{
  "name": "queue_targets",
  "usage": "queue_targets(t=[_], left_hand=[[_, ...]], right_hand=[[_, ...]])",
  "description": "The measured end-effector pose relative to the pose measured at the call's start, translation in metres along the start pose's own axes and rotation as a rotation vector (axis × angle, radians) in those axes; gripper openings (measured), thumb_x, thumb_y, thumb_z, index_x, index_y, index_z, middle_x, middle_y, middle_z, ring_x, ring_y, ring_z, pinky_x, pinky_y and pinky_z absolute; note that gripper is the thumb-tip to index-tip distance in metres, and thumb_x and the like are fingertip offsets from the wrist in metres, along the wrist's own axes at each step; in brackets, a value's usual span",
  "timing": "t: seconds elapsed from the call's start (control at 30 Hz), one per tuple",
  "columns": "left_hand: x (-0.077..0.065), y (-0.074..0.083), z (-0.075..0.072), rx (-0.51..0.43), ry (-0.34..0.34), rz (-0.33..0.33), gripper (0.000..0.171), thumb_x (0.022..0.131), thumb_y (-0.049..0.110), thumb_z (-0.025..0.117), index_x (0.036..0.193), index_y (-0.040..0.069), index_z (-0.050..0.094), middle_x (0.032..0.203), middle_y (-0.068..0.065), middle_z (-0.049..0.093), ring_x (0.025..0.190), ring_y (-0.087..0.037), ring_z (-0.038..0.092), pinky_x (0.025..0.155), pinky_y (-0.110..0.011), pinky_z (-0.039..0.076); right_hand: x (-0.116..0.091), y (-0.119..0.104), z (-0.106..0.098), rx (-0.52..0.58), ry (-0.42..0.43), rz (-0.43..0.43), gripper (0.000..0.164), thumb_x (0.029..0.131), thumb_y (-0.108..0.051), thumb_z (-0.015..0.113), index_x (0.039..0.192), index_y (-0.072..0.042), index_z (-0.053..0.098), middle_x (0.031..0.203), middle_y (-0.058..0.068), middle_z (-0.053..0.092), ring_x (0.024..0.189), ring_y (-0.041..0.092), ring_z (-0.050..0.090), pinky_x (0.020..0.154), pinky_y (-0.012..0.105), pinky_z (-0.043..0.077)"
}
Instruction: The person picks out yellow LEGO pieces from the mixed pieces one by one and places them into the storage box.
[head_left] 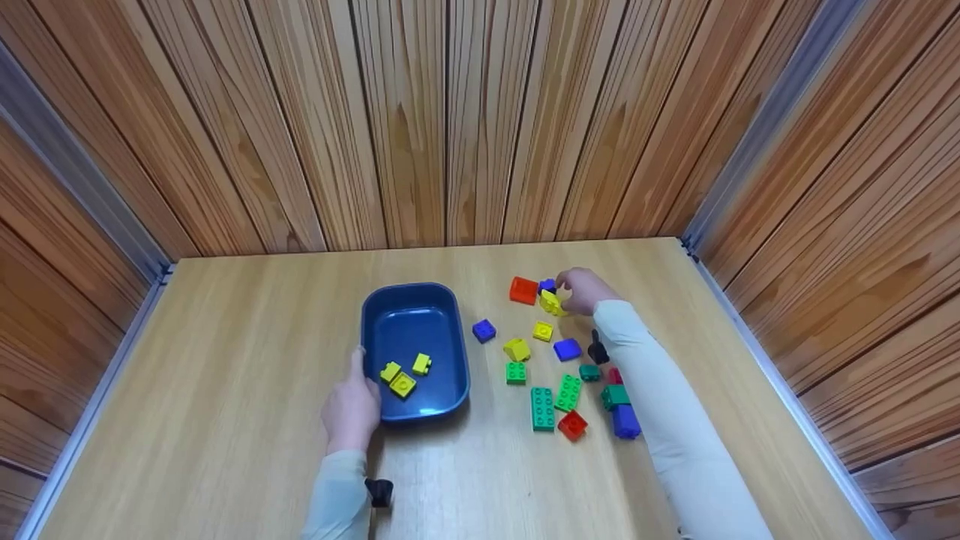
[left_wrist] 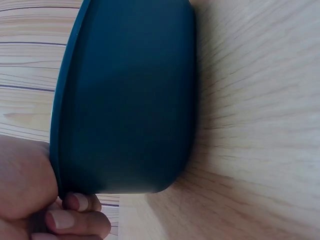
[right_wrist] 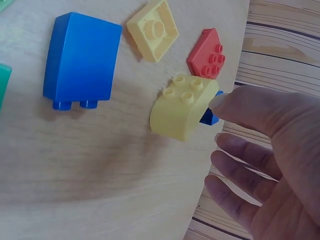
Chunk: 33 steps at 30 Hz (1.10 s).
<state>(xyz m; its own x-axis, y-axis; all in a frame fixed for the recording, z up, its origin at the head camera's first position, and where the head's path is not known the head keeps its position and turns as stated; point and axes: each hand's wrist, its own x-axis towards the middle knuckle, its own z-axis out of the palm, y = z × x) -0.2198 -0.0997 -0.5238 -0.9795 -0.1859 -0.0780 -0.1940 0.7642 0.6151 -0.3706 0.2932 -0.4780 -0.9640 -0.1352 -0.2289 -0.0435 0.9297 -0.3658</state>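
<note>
Hovering unclosed, right hand (head_left: 589, 291) is risking curved yellow block (right_wrist: 175, 112) displacement by fingertip contact. Left hand (head_left: 352, 407) is gripping tray (head_left: 420, 330).

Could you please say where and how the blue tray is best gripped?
I'd grip the blue tray by its left rim, thumb over, fingers under, from the left like the left hand: the rim juts past the tray's wall, and loose blocks lie to the right.

The table (head_left: 247, 450) is viewed from the head, above, forward and down. The blue tray (head_left: 416, 330) is shared, close and side-on, by the left wrist view; the curved yellow brick (right_wrist: 175, 115), closely, by the right.
</note>
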Motion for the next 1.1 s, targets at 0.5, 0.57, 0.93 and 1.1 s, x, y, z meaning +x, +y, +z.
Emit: queue_targets(t=[0.5,0.57,0.93,1.1], left_hand=[[0.002,0.0,0.002,-0.001,0.004,0.014,0.059,0.098,0.013,0.05,0.151,0.015,0.025,0.063,-0.006,0.048,0.055,-0.023,0.047,0.056,-0.033,0.039],[0.002,0.0,0.003,0.006,0.011,0.021,0.059,0.097,0.013,0.051,0.151,0.014,0.027,0.063,-0.006,0.048,0.055,-0.023,0.047,0.055,-0.034,0.038],[0.003,0.001,0.002,0.002,0.008,0.01,0.058,0.097,0.013,0.05,0.151,0.015,0.027,0.063,-0.005,0.048,0.055,-0.022,0.047,0.055,-0.033,0.037],[0.003,-0.001,0.002,0.001,0.002,0.002,0.058,0.097,0.013,0.05,0.151,0.015,0.026,0.062,-0.005,0.048,0.054,-0.022,0.047,0.055,-0.033,0.037]], right_hand=[[0.009,-0.001,0.015,0.039,-0.002,0.001,0.044,0.083,0.0,0.069,0.126,-0.004,0.058,0.12,0.015,0.056,0.108,0.032,0.053,0.096,0.047,0.043],[0.009,-0.001,0.016,0.031,-0.002,-0.008,0.046,0.083,0.001,0.068,0.128,-0.003,0.057,0.122,0.016,0.056,0.11,0.032,0.053,0.097,0.047,0.041],[-0.003,-0.017,0.021,0.089,0.031,0.013,0.056,0.084,0.003,0.066,0.136,-0.008,0.047,0.127,0.015,0.053,0.113,0.034,0.051,0.098,0.054,0.038],[-0.015,-0.029,0.022,0.127,0.03,0.02,0.056,0.084,0.006,0.064,0.135,-0.009,0.045,0.125,0.017,0.054,0.109,0.036,0.053,0.095,0.057,0.04]])
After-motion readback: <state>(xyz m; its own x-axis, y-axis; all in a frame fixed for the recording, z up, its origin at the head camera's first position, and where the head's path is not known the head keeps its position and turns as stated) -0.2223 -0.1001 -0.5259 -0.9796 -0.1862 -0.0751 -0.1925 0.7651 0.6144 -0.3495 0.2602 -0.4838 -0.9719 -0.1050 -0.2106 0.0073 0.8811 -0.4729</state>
